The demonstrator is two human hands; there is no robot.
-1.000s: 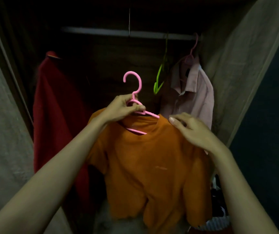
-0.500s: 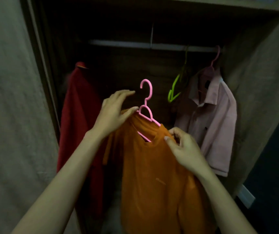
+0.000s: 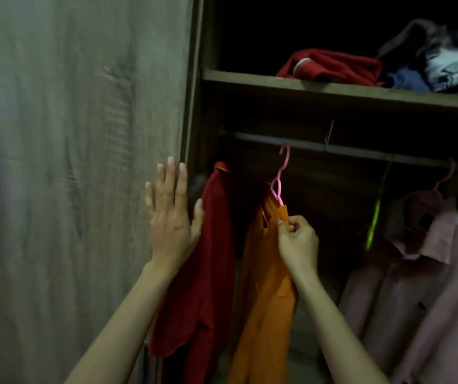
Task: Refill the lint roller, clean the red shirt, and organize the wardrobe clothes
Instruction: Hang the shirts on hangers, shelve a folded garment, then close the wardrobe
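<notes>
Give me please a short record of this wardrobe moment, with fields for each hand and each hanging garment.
left hand: open, fingers straight, by the red shirt
right hand: pinches the orange shirt near its collar
orange shirt: on pink hanger, hook at the rod
red shirt: hangs at the left end
pink shirt: hangs on the right
green hanger: bare

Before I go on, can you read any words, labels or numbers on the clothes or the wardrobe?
No text can be read anywhere.
On the printed cloth on the top shelf: a pale graphic, too blurred to read.
On the orange shirt: no legible tag or print.
</notes>
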